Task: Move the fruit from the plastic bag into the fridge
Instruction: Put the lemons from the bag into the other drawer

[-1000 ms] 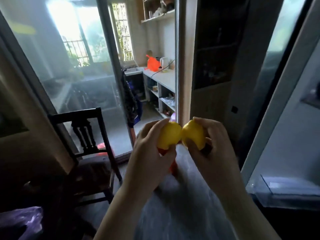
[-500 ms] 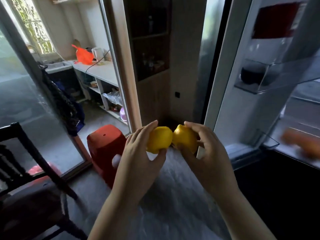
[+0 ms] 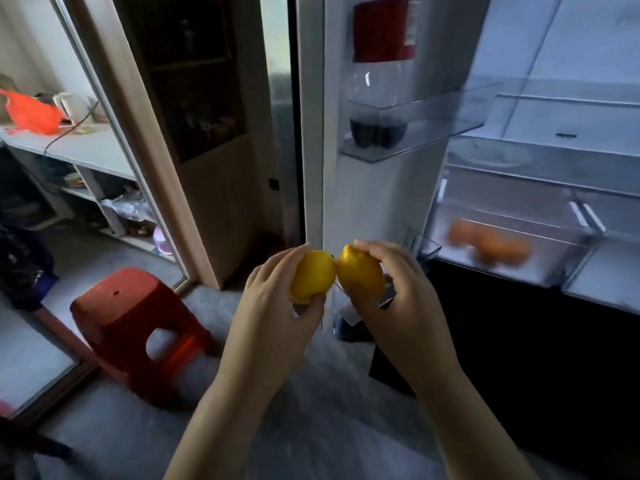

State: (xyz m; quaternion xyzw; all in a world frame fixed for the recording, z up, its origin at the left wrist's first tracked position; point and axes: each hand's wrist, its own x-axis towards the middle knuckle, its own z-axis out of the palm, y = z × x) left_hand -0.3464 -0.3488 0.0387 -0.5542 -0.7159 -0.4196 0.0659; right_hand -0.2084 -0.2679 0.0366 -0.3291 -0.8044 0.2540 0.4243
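The left hand (image 3: 273, 313) curls its fingers and thumb round the left lemon (image 3: 311, 277). The right hand (image 3: 398, 306) grips the right lemon (image 3: 360, 277) the same way. The two yellow fruits touch side by side, held in the air near the middle of the view, outside the fridge (image 3: 571, 46). At two o'clock from them the fridge stands open, and its clear drawer (image 3: 519, 270) holds blurred orange fruit (image 3: 491, 244). At twelve o'clock a door shelf (image 3: 415, 143) carries a dark bottle (image 3: 379, 81) with a red label. At eight o'clock a red stool (image 3: 135, 323) stands on the floor. Far off at ten o'clock a white counter (image 3: 79, 150) bears an orange bag (image 3: 31, 114) and a pale kettle (image 3: 71, 103).
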